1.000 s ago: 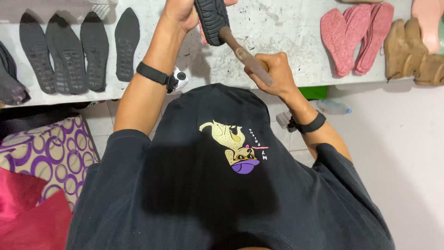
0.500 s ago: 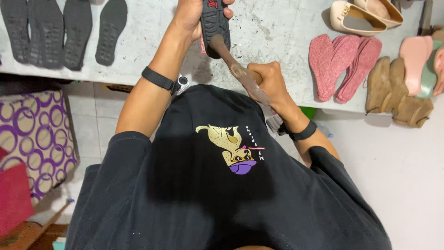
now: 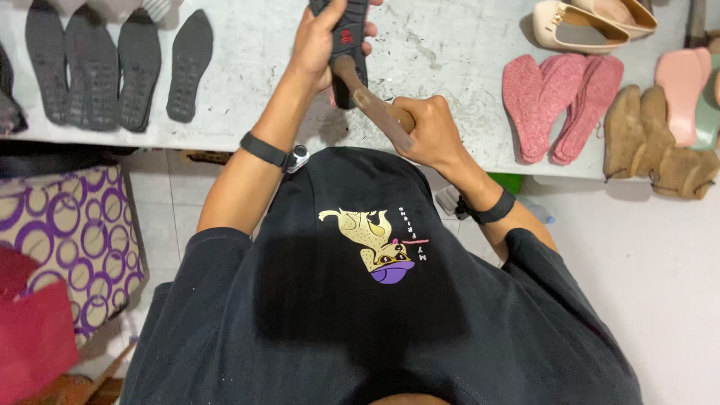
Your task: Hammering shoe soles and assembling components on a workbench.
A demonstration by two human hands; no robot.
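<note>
My left hand [image 3: 321,41] grips a black shoe sole [image 3: 349,37] and holds it over the white worktable [image 3: 247,90]. My right hand [image 3: 429,129] is closed around the brown wooden handle of a hammer [image 3: 379,111]. The hammer's head end rests against the sole. Both wrists wear black bands. Part of the sole runs out of the top of the picture.
Several black soles [image 3: 120,67] lie at the table's left. Pink insoles [image 3: 559,101], tan insoles [image 3: 652,142] and cream flat shoes [image 3: 577,26] lie at the right. A purple-ringed cloth [image 3: 67,232] and red fabric [image 3: 30,330] sit on the floor at the left.
The view has shifted so the table sits lower in the picture. The hammer and the sole have stayed together between my hands, the hammer head pressed closer on the sole.
</note>
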